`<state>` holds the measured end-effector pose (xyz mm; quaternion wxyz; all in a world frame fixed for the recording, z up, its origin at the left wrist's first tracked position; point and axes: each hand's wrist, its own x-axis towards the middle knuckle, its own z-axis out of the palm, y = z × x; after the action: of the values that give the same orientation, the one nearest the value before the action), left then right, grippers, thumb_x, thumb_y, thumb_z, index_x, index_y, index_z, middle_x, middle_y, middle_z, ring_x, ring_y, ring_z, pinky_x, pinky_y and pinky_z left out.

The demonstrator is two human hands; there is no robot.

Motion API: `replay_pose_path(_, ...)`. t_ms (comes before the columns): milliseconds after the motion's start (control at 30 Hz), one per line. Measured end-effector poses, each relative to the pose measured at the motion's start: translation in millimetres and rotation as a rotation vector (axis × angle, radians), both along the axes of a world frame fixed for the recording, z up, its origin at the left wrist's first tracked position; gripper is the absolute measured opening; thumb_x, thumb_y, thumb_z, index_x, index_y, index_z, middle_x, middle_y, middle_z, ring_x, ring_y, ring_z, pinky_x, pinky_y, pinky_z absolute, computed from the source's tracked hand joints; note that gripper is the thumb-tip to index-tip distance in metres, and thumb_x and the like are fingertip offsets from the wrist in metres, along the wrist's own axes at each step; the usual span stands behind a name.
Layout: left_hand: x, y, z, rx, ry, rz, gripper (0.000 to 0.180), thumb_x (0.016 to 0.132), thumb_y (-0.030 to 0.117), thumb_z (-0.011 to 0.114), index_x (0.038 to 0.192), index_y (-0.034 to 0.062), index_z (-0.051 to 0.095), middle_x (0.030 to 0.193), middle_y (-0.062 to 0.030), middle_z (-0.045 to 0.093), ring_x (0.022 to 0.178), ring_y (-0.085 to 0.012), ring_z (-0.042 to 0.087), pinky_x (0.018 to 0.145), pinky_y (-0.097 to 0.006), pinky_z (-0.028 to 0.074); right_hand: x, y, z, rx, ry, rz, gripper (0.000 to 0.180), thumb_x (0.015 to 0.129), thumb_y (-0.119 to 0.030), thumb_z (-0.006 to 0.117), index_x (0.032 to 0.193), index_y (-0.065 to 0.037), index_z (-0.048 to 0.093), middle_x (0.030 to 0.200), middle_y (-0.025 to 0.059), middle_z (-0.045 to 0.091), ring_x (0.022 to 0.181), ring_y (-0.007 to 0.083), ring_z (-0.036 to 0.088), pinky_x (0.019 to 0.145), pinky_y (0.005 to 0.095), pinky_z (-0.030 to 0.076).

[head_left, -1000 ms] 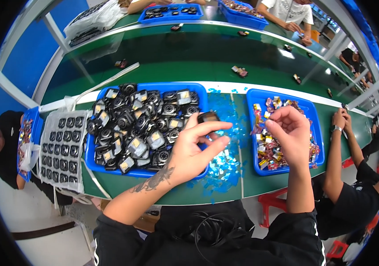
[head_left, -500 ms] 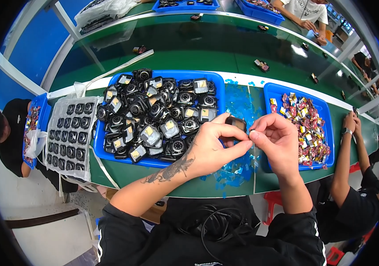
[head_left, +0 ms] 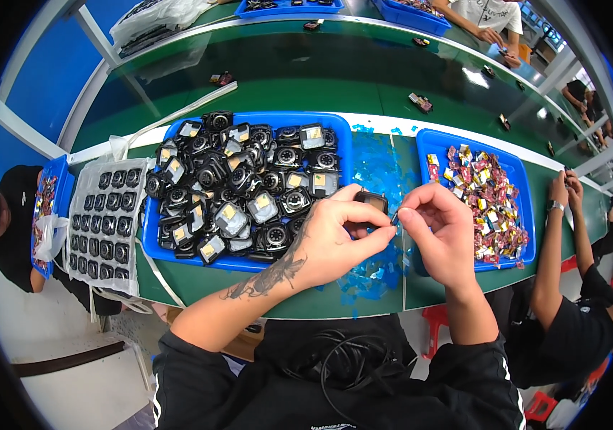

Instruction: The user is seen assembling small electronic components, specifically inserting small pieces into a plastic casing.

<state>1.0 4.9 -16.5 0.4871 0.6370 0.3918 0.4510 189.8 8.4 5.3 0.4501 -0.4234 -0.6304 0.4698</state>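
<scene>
Black module [head_left: 372,201] pinched in our left hand [head_left: 335,240], held over scattered blue film scraps [head_left: 374,269]. Our right hand [head_left: 441,233] closed, fingertips nipping thin film tab at module's right edge. Left of module: blue tray [head_left: 150,240] of black modules; right: second blue tray [head_left: 528,208] of colourful pieces.

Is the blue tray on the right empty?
No, the right blue tray holds a heap of small colourful parts, beside the right hand.
</scene>
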Motion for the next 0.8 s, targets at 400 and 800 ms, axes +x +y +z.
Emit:
replay_pose_path(400,3.3,-1.6,-0.1,-0.007,0.014,0.001,0.011,0.079,0.009,0.072,0.085,0.0002,0.071,0.076,-0.002,0.054,0.062,-0.0047,0.049,0.056,-0.021,0.042,-9.7,-2.0,-11.5,0.848,-0.654,-0.235,0.023,0.07,0.003,0.072,0.084,-0.002,0.056,0.077,0.0108,0.059,0.064,0.0255,0.06,0.051,0.0348,0.048)
replay_pose_path(800,0.5,3.9,3.0,-0.207,-0.231,-0.071,0.011,0.086,0.009,0.069,0.085,-0.0019,0.069,0.074,-0.0003,0.063,0.07,-0.0066,0.058,0.089,-0.032,0.045,8.7,-2.9,-1.8,0.288,-0.49,-0.087,0.02,0.083,0.006,0.062,0.101,-0.001,0.065,0.088,0.0095,0.061,0.071,0.0182,0.062,0.06,0.0293,0.05)
